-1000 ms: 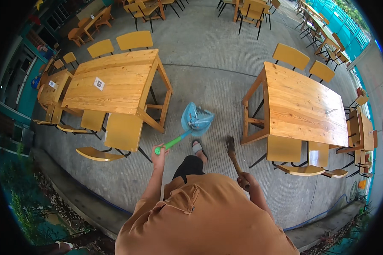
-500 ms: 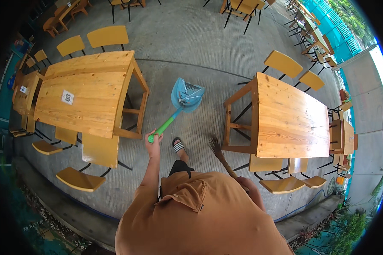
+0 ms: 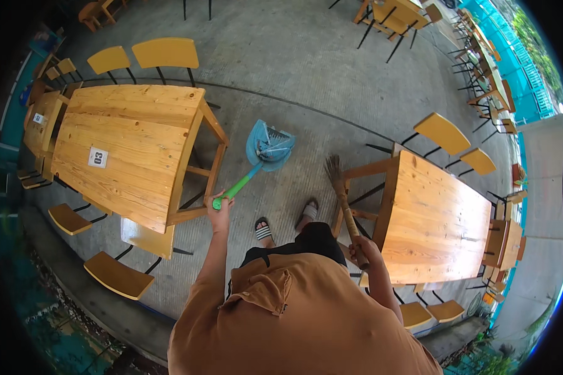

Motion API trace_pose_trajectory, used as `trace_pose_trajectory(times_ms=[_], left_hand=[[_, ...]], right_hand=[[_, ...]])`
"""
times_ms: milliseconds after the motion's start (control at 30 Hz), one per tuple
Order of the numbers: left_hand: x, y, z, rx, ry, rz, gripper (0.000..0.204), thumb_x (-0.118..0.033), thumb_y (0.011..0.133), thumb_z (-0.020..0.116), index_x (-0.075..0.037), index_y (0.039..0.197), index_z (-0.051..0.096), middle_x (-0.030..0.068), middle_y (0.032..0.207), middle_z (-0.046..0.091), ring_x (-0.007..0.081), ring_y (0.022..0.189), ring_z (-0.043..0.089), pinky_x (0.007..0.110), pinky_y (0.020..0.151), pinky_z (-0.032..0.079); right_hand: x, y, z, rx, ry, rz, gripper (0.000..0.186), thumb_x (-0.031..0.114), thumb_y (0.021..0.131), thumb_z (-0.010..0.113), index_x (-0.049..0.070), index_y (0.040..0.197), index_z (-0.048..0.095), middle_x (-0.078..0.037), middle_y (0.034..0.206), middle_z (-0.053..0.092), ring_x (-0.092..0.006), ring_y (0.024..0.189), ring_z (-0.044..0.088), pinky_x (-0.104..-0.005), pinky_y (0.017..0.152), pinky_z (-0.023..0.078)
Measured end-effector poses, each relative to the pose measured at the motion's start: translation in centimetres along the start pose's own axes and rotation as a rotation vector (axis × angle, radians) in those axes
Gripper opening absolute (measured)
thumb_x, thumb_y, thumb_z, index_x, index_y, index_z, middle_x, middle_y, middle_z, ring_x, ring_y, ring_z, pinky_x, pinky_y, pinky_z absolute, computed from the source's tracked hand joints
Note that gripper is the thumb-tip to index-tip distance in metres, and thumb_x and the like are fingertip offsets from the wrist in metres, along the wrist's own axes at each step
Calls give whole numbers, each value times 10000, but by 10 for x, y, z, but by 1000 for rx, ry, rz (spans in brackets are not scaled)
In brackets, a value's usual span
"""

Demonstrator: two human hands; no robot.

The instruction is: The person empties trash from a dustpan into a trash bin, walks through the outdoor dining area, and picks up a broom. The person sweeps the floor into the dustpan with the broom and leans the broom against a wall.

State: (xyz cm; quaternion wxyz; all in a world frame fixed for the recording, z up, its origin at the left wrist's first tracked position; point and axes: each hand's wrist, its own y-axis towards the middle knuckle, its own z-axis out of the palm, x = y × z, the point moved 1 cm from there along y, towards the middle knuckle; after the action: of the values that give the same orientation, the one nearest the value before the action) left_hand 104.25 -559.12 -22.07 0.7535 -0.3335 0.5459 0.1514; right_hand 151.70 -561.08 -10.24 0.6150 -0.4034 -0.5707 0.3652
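Two bare hands are at work, well apart from each other, each closed round a handle. The left hand (image 3: 220, 208) grips the green handle (image 3: 236, 189) of a blue dustpan (image 3: 274, 149) near its end; the right hand (image 3: 366, 251) is wrapped round the stick of a short broom (image 3: 345, 203), just above its butt.

The dustpan is out between two wooden tables, to the right of the right edge of the left table (image 3: 131, 134) and well apart from the right table (image 3: 435, 219). Light and dark scraps (image 3: 269, 145) lie in it; whether its underside touches the concrete floor (image 3: 263, 81) cannot be told. The broom slants past the left edge of the right table, its bristles (image 3: 333, 167) near that table's far left corner, pointing away from the body.

To handle the pan well, it seems best to hold its mouth slightly up and its tilt steady, since loose scraps could slide out over the toothed lip. A hand gripping so far back probably feels the pan's weight as a twist, so a firm wrist should help. The bristles are best kept clear of the table's legs, and both tools clear of the striped sandals (image 3: 264, 232) below
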Motion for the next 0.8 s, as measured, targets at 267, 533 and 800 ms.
trace_pose_trajectory(times_ms=[267, 533, 800], left_hand=[[-6, 36, 70, -185, 71, -27, 220, -99, 889, 601, -4, 1075, 529, 132, 1082, 609, 245, 844, 674, 339, 712, 587], [-27, 110, 171, -255, 68, -36, 236, -161, 883, 647, -39, 1055, 541, 113, 1019, 615, 223, 822, 663, 337, 706, 575], [-46, 200, 263, -268, -9, 43, 264, -92, 882, 603, -6, 1108, 499, 144, 1157, 581, 266, 874, 653, 368, 781, 575]], right_hand=[[148, 118, -30, 71, 33, -50, 229, 231, 904, 553, 9, 955, 537, -92, 742, 595, -172, 569, 589, -321, 506, 515], [278, 185, -60, 110, -17, -64, 241, 236, 925, 546, -5, 946, 543, -97, 716, 587, -197, 553, 589, -335, 501, 507], [391, 200, -40, 63, -43, -29, 252, 260, 908, 535, 9, 913, 554, -81, 697, 601, -179, 543, 587, -302, 462, 477]])
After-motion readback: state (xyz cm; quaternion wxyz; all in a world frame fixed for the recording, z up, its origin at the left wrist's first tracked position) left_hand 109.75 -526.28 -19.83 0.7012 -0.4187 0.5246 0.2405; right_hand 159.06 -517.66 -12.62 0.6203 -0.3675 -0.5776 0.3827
